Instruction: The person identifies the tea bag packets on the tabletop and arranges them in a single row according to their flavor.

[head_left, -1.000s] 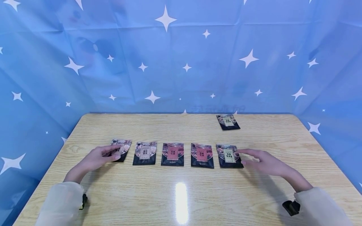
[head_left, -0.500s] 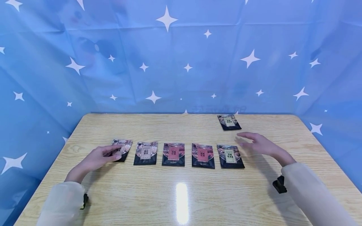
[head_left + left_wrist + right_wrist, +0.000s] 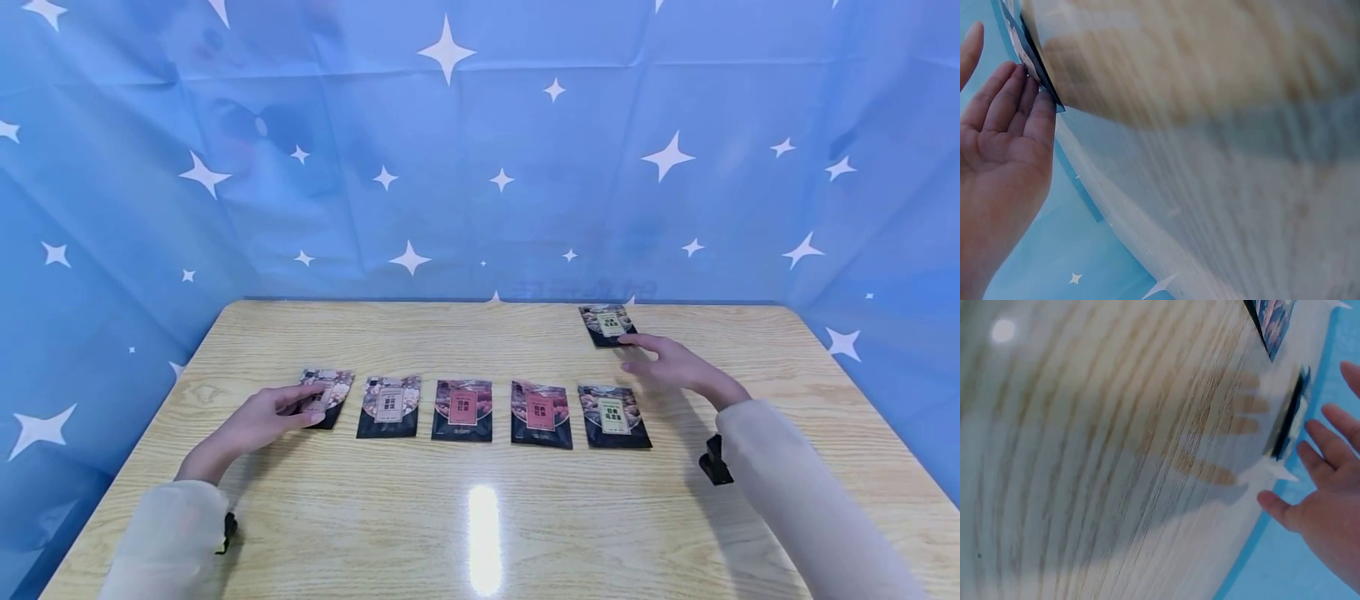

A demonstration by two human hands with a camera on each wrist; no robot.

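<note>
My left hand (image 3: pixel 262 415) rests its fingertips on the leftmost floral tea packet (image 3: pixel 337 390), covering part of its label; in the left wrist view the hand (image 3: pixel 1013 137) has nearly straight fingers on the packet (image 3: pixel 1038 56), thumb apart. My right hand (image 3: pixel 675 365) is spread by the far tea packet (image 3: pixel 606 321) with the pale green label, its fingertips overlapping that packet's near right corner. In the right wrist view the fingers of this hand (image 3: pixel 1329 469) are extended beside the far packet (image 3: pixel 1291 415), holding nothing.
In line with the leftmost packet lie a pink-labelled floral packet (image 3: pixel 387 407), two red-labelled packets (image 3: pixel 462 411) and a green-labelled packet (image 3: pixel 615 417). The wooden table (image 3: pixel 360 517) ends at a blue star-patterned curtain (image 3: pixel 450 208).
My right hand has left the near green-labelled packet and moved away from me to the far green-labelled one. The left hand stays on the leftmost packet.
</note>
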